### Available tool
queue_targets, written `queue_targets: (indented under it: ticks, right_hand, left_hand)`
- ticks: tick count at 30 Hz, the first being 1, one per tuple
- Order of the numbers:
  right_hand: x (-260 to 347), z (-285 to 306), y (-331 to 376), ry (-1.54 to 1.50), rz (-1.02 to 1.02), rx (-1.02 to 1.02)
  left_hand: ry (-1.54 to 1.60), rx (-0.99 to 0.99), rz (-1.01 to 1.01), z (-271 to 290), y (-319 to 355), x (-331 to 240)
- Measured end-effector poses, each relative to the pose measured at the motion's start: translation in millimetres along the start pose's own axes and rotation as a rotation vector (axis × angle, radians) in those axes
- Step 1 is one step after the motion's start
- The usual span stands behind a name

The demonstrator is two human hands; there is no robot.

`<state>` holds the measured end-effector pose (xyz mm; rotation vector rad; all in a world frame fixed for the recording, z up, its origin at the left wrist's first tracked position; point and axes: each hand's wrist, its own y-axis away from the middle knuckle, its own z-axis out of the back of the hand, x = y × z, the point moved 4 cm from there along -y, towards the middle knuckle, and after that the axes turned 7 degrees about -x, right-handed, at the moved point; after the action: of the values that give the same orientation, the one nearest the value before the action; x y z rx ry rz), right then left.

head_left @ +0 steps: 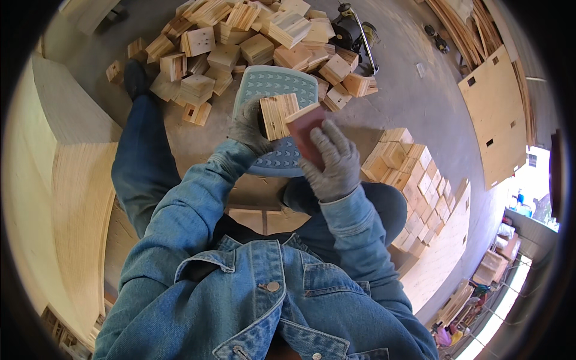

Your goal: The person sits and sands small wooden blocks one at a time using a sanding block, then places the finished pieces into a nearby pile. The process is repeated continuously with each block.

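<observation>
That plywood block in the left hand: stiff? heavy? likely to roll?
The plywood block is probably rigid, with layered plies showing on its edge. Likely light: the gloved left hand holds it alone. Flat faces and square corners suggest it won't roll.

bright daylight, glare blown out at lower right; fisheye bends edges, dark rim, perhaps slightly soft.

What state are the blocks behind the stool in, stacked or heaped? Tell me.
Heaped: the wooden blocks lie jumbled at mixed angles on the floor behind the stool.
</observation>
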<state>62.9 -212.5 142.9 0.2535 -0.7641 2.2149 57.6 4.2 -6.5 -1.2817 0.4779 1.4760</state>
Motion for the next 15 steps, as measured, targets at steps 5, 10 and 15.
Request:
queue_targets:
  ticks: [5,10,15]
  right_hand:
    - [10.6,-22.7,6.1,0.073,0.019,0.082]
    - [-34.1,-15.9,-20.8,0.290,-0.137,-0.090]
    - [-38.1,-9.7,-11.3,0.151,-0.201,-0.178]
  left_hand:
    - [0.046,-0.001,0.021,1.9,1.3,4.4]
    - [-0.102,-0.005,0.011,6.2,-2.7,-0.7]
    - [-0.040,-0.039,0.010,12.3,-3.5,-5.2]
